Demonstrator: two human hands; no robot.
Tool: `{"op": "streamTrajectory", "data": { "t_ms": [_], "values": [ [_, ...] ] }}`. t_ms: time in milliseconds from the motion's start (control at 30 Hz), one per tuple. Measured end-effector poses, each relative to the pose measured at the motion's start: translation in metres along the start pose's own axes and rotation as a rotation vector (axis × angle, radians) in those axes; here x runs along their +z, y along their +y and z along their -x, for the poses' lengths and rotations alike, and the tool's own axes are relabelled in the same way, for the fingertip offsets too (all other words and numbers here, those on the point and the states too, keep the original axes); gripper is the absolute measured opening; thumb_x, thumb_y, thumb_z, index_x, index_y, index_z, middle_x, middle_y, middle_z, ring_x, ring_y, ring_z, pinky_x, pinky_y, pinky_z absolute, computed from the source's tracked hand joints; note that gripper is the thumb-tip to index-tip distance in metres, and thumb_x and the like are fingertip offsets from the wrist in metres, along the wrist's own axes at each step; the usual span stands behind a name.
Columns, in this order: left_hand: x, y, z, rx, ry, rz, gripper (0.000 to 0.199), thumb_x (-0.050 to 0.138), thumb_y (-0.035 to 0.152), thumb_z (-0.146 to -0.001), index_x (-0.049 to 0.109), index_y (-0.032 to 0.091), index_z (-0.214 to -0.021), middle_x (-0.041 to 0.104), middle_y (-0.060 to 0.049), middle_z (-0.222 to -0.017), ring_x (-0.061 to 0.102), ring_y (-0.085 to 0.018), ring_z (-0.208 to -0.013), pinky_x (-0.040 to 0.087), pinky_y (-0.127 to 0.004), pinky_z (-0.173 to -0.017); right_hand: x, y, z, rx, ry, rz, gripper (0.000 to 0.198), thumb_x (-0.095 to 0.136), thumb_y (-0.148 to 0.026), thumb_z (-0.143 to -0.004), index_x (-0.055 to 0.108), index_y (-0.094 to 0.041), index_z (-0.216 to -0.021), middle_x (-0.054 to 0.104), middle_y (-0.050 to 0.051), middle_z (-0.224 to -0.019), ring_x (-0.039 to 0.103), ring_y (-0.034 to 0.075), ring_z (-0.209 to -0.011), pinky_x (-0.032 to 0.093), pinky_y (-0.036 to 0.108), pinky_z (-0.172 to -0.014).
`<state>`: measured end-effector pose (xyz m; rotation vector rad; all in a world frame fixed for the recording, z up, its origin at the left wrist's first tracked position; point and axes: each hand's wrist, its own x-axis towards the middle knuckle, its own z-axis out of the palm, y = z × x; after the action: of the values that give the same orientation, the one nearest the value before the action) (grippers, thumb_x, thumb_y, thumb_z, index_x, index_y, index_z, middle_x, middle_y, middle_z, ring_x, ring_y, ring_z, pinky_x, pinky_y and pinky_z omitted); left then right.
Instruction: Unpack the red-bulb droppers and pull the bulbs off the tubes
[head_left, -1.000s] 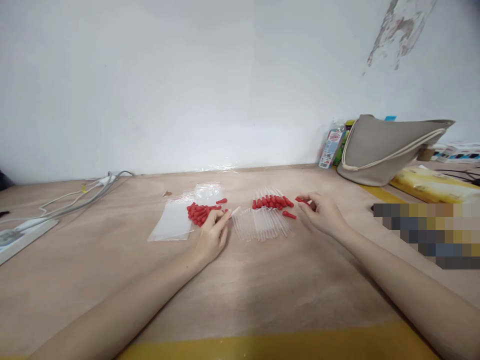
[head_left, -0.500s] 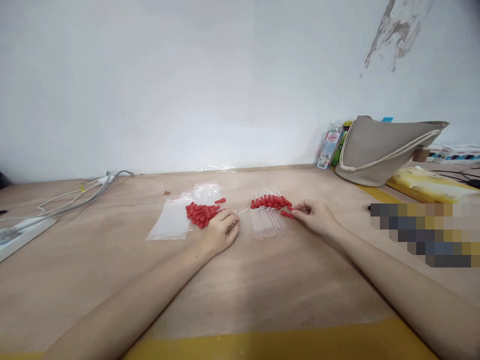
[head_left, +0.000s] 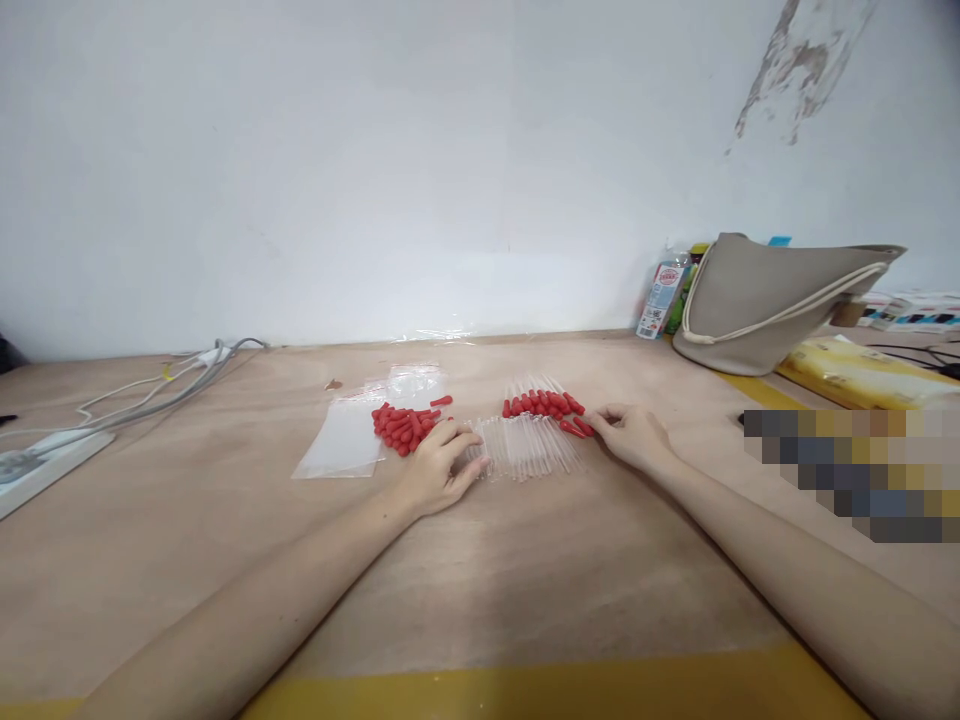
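Clear thin tubes (head_left: 529, 447), probably droppers, lie side by side in the middle of the table. My left hand (head_left: 442, 465) rests at their left end, thumb and fingers apart. Just beyond its knuckles is a heap of red rubber bulbs (head_left: 399, 428), partly hidden by the hand. Behind the loose tubes, several tubes with red bulbs fitted (head_left: 544, 403) form a row. My right hand (head_left: 630, 436) is at the row's right end, its thumb and forefinger pinched at a red rubber bulb (head_left: 583, 427). Another loose bulb (head_left: 568, 428) lies beside that one.
Clear plastic bags (head_left: 337, 440) lie left of the heap. Cables (head_left: 202, 375) and a white power strip (head_left: 56, 470) are at far left. A bottle (head_left: 660, 295), a grey bag (head_left: 780, 305) and a yellow packet (head_left: 862, 372) stand or lie at back right.
My left hand's thumb and fingers have spread wider. The bulb at my right fingertips has come down toward me, beside the other loose bulb. The view has shifted slightly.
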<state>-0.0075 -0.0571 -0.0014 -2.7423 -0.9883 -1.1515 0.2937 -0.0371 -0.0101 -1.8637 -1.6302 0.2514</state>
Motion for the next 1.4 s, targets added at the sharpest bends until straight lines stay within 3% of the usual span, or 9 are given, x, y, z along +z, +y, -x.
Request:
{"op": "streamTrajectory", "data": {
  "t_ms": [167,400,633,833,967,1067,1167,1267,1400],
  "values": [
    [-0.001,-0.001,-0.001,-0.022,0.05,-0.059,0.013,0.05,0.024,-0.084,0.06,0.018,-0.09,0.058,-0.006,-0.09,0.051,-0.019,-0.088,0.044,-0.036,-0.081,-0.001,-0.014,-0.005,-0.154,0.183,-0.005,0.033,0.05,-0.05,-0.076,0.069,-0.024,-0.081,0.067,0.005,-0.079,0.057,0.02,-0.074,0.036,0.028,-0.06],
    [-0.004,0.002,-0.003,-0.038,0.08,-0.146,0.012,0.053,0.022,-0.08,0.061,0.019,-0.088,0.057,-0.007,-0.096,0.048,-0.023,-0.097,0.042,-0.041,-0.083,0.011,-0.043,-0.007,-0.37,0.146,0.141,0.028,0.053,-0.049,-0.078,0.07,-0.027,-0.083,0.064,0.005,-0.093,0.05,0.024,-0.093,0.029,0.038,-0.075],
    [-0.003,0.001,-0.003,-0.05,0.069,-0.147,0.012,0.055,0.021,-0.078,0.061,0.019,-0.088,0.057,-0.007,-0.097,0.048,-0.023,-0.097,0.041,-0.041,-0.084,0.019,-0.052,-0.012,-0.271,0.222,0.117,0.029,0.048,-0.041,-0.081,0.07,-0.022,-0.073,0.066,0.006,-0.085,0.051,0.024,-0.089,0.027,0.039,-0.077],
    [-0.003,0.0,-0.002,-0.035,0.106,-0.18,0.018,0.054,0.023,-0.08,0.06,0.02,-0.097,0.058,-0.007,-0.1,0.049,-0.023,-0.099,0.041,-0.042,-0.086,0.011,-0.054,-0.01,-0.142,0.277,-0.153,0.034,0.044,-0.046,-0.082,0.07,-0.025,-0.085,0.069,0.004,-0.081,0.057,0.023,-0.084,0.033,0.038,-0.08],
    [-0.005,0.002,-0.003,0.021,0.131,-0.28,0.032,0.05,0.023,-0.083,0.053,0.02,-0.115,0.054,-0.011,-0.117,0.044,-0.026,-0.114,0.037,-0.045,-0.093,0.005,-0.052,0.015,-0.395,0.205,-0.305,0.026,0.05,-0.039,-0.082,0.068,-0.025,-0.093,0.068,0.003,-0.083,0.057,0.02,-0.082,0.04,0.034,-0.078],
    [-0.006,0.006,-0.003,0.123,0.064,-0.331,0.036,0.046,0.022,-0.086,0.048,0.022,-0.122,0.051,-0.01,-0.125,0.04,-0.026,-0.12,0.032,-0.047,-0.097,0.009,-0.05,0.04,-0.6,0.128,-0.353,0.022,0.052,-0.032,-0.083,0.066,-0.025,-0.098,0.066,0.003,-0.084,0.055,0.018,-0.082,0.041,0.036,-0.081],
    [-0.004,0.009,-0.002,0.227,-0.003,-0.345,0.029,0.046,0.022,-0.087,0.054,0.024,-0.115,0.062,-0.006,-0.108,0.051,-0.022,-0.104,0.034,-0.043,-0.092,0.016,-0.05,0.058,-0.693,0.085,-0.387,0.02,0.053,-0.029,-0.083,0.066,-0.024,-0.097,0.064,0.004,-0.082,0.053,0.018,-0.082,0.042,0.036,-0.079],
    [-0.003,0.011,-0.001,0.234,-0.02,-0.385,0.018,0.046,0.022,-0.088,0.061,0.021,-0.098,0.065,-0.003,-0.08,0.053,-0.017,-0.077,0.036,-0.036,-0.077,0.021,-0.053,0.063,-0.7,0.099,-0.355,0.018,0.054,-0.029,-0.083,0.066,-0.024,-0.095,0.063,0.005,-0.081,0.053,0.017,-0.081,0.041,0.035,-0.077],
    [-0.001,0.015,-0.002,0.24,-0.03,-0.432,0.016,0.045,0.022,-0.088,0.061,0.019,-0.089,0.06,-0.002,-0.07,0.049,-0.016,-0.072,0.033,-0.034,-0.071,0.023,-0.061,0.062,-0.775,0.151,-0.152,0.019,0.059,-0.034,-0.079,0.065,-0.024,-0.094,0.066,0.003,-0.086,0.053,0.019,-0.085,0.032,0.039,-0.081]
  ]
}}
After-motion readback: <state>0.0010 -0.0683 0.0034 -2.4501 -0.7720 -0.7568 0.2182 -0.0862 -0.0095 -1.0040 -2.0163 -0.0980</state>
